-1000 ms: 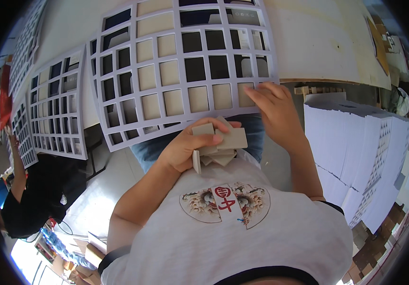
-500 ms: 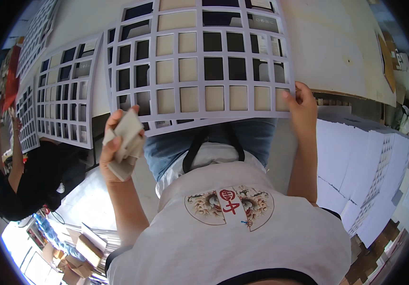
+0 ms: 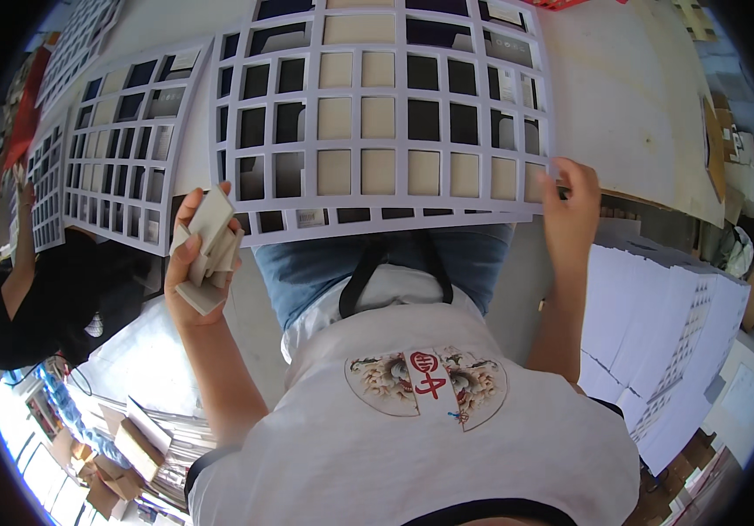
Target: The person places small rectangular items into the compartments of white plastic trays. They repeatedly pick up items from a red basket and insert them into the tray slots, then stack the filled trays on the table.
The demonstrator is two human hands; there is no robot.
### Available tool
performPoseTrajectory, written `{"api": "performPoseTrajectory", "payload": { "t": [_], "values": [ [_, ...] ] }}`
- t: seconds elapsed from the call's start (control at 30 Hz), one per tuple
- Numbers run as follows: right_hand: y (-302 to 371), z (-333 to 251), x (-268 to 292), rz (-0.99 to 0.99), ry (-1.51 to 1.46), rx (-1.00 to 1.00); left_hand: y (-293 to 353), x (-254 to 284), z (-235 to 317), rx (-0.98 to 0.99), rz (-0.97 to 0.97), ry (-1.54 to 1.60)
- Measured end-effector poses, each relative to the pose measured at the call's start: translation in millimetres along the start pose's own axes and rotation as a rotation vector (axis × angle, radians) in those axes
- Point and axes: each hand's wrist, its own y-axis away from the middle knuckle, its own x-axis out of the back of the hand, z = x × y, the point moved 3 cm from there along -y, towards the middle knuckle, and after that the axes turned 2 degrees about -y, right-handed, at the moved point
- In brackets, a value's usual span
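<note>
My left hand (image 3: 193,273) is closed around a small loose stack of beige card pieces (image 3: 212,230), off the near left corner of a white grid frame (image 3: 399,96). The frame lies on a second grid sheet (image 3: 272,230) at the table's near edge. Beige pieces (image 3: 423,174) fill its middle columns and most of the near row; dark and printed patches show in other windows. My right hand (image 3: 572,200) is at the frame's near right corner, thumb by the corner window. Its fingers are bent and apart, with nothing visible between them.
More grid frames (image 3: 131,131) lie on the table to the left, where another person in black (image 3: 35,298) works. Stacked white sheets (image 3: 649,324) stand at right below the table (image 3: 631,131). Cardboard boxes (image 3: 136,443) are at lower left.
The view has shifted a little, so the frame sits further right. My right thumb has drawn back slightly from the corner window. My left hand still holds the beige pieces.
</note>
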Motion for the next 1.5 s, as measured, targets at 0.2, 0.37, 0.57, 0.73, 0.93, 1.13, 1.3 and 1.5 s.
{"api": "performPoseTrajectory", "payload": {
  "t": [0.2,0.37,0.57,0.73,0.93,1.13,1.3,1.5],
  "values": [
    [8,-83,-53,-0.209,-0.261,0.363,4,-30,-32,0.213,0.035,-0.104],
    [9,-94,-79,-0.235,-0.129,0.444,9,-61,-60,0.402,-0.09,-0.041],
    [11,-100,-87,-0.201,-0.051,0.393,2,-71,-81,0.545,-0.195,-0.033],
    [10,-95,-100,-0.201,-0.039,0.346,-5,-83,-89,0.624,-0.252,-0.054],
    [3,-99,-91,-0.181,-0.167,0.351,-12,-83,-99,0.652,-0.199,0.005],
    [16,-100,-70,-0.206,-0.248,0.432,-14,-82,-99,0.689,-0.187,0.06],
    [20,-96,-66,-0.166,-0.24,0.466,-15,-82,-99,0.685,-0.182,0.003],
    [21,-95,-64,-0.145,-0.252,0.458,-15,-84,-98,0.69,-0.165,-0.02]
  ]
}}
